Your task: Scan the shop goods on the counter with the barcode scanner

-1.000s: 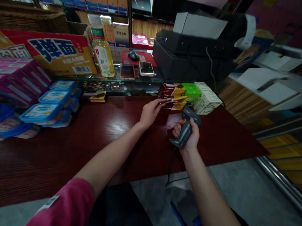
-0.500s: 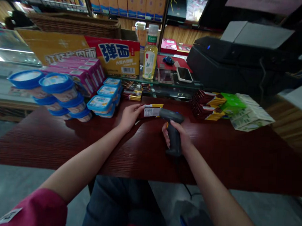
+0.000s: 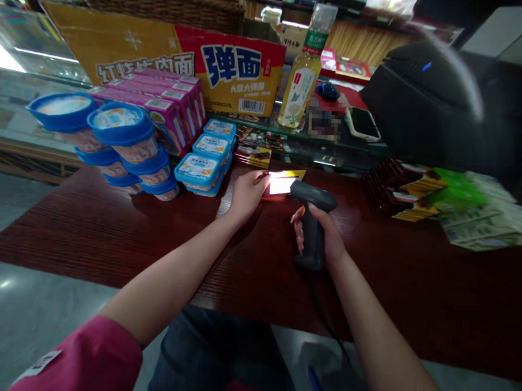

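Observation:
My left hand (image 3: 246,193) pinches a flat chocolate bar packet (image 3: 286,184) and holds it just above the dark red counter (image 3: 112,235). The packet's label glows bright under red scanner light. My right hand (image 3: 317,235) is wrapped round the grip of a grey barcode scanner (image 3: 312,212), its head pointed at the packet from the right, almost touching it. A black cable runs from the scanner handle down over the counter's near edge.
Stacks of blue-lidded tubs (image 3: 116,137) and flat blue boxes (image 3: 202,165) stand left. Pink boxes (image 3: 170,102) and a noodle carton (image 3: 232,73) lie behind. Chocolate bar stacks (image 3: 395,187), green and white packs (image 3: 472,207) sit right. A bottle (image 3: 301,85), phone (image 3: 363,124), black register (image 3: 429,105) are behind.
My left hand carried the packet from the right-hand stack to the counter's middle. The scanner came up to it, and its red light now lights the label. My view shifted left.

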`<state>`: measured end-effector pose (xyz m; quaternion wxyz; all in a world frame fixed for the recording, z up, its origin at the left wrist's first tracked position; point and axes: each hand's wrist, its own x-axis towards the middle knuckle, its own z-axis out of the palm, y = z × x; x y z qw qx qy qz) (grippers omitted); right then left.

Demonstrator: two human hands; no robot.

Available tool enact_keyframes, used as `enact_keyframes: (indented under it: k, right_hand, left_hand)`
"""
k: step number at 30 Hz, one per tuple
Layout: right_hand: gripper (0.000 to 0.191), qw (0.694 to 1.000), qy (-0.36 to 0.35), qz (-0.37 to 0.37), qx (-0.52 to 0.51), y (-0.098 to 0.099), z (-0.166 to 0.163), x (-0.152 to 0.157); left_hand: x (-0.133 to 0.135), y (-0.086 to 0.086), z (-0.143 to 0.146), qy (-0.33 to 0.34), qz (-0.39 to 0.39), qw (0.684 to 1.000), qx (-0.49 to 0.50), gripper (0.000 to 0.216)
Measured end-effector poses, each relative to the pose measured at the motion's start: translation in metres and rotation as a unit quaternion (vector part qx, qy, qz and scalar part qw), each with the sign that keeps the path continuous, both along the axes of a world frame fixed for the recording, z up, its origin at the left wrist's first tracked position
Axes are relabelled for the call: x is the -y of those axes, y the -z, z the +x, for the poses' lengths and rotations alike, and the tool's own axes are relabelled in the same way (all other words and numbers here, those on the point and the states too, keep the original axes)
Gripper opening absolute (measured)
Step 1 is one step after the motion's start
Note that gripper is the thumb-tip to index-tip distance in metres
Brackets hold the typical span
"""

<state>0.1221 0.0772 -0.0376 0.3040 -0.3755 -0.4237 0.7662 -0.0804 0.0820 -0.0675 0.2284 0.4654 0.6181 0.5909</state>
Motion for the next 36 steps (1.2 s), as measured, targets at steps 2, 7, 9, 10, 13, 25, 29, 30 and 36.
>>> enact_keyframes:
  k: [2, 7, 9, 10, 13, 25, 29, 30, 36]
  right_hand:
    - [0.041, 1.000, 0.004, -0.004, -0.008, 0.000, 0.000, 0.000]
    - [0.042, 0.998, 0.019, -0.009, -0.057, 0.000, 0.006, -0.001]
    - [0.040, 0.996, 0.039, -0.018, -0.081, 0.000, 0.009, -0.002]
    - [0.039, 0.994, 0.050, -0.022, -0.093, 0.000, 0.011, -0.002]
    - [0.035, 0.989, 0.074, -0.028, -0.122, -0.003, 0.015, -0.003]
    - [0.033, 0.987, 0.083, -0.026, -0.137, -0.005, 0.016, -0.004]
    - [0.033, 0.985, 0.085, -0.038, -0.145, -0.005, 0.016, -0.003]
    - [0.033, 0.985, 0.085, -0.038, -0.147, -0.005, 0.016, -0.003]
    - [0.034, 0.986, 0.082, -0.018, -0.144, -0.003, 0.016, -0.006]
  left_hand:
    - [0.001, -0.001, -0.001, 0.027, 0.012, 1.000, 0.002, 0.022]
    - [0.015, -0.016, -0.013, 0.067, 0.013, 0.978, -0.198, 0.021]
    - [0.022, -0.024, -0.019, 0.071, 0.029, 0.957, -0.279, 0.022]
    - [0.025, -0.027, -0.022, 0.063, 0.041, 0.949, -0.305, 0.022]
    - [0.024, -0.031, -0.029, -0.007, 0.075, 0.939, -0.334, 0.024]
    - [0.001, -0.021, -0.025, -0.119, -0.147, 0.844, -0.501, 0.049]
    - [-0.002, -0.017, -0.021, -0.140, -0.144, 0.820, -0.536, 0.056]
    - [-0.002, -0.017, -0.019, -0.139, -0.135, 0.818, -0.542, 0.056]
    - [-0.001, -0.016, -0.006, -0.050, -0.087, 0.804, -0.586, 0.055]
